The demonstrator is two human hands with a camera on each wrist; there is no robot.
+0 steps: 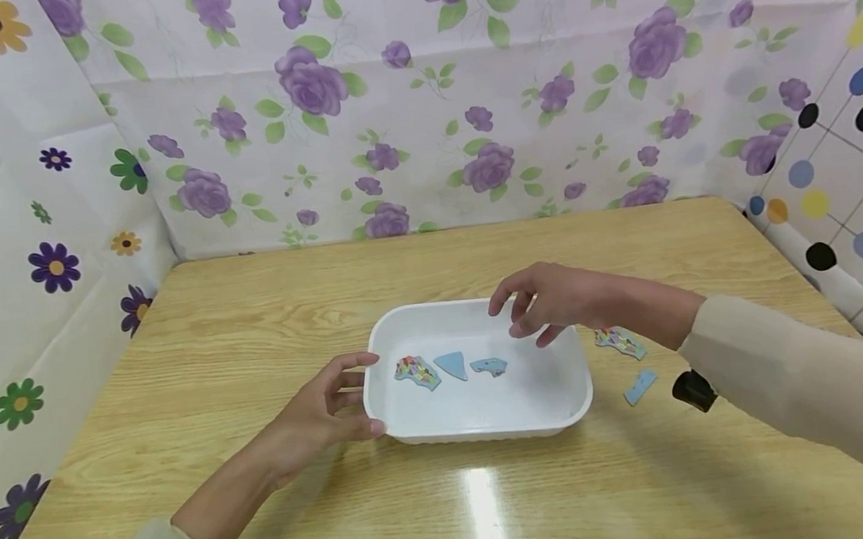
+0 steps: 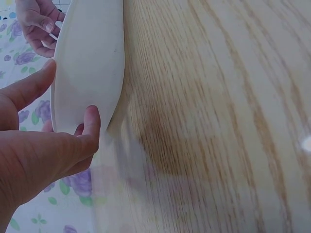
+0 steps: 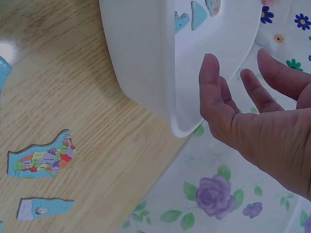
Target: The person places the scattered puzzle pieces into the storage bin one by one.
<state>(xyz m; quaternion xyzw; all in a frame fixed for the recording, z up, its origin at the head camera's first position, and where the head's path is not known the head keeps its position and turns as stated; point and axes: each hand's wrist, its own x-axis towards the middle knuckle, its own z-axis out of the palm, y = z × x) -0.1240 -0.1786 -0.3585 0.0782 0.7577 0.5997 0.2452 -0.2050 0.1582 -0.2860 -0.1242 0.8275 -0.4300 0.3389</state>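
A white plastic tray stands on the table, holding a multicoloured map puzzle piece, a light-blue triangular piece and a small blue piece. My left hand grips the tray's left end, with thumb and fingers about its rim; the left wrist view shows fingers against the outer wall. Over the tray's right far corner hovers my right hand, fingers loosely bent and nothing between them. Right of the tray lie another map piece and a blue piece with a small boat.
The wooden table backs onto a floral cloth, with patterned cloths at both sides. A further blue piece shows at the right wrist view's left edge. My right forearm passes over the pieces lying right of the tray.
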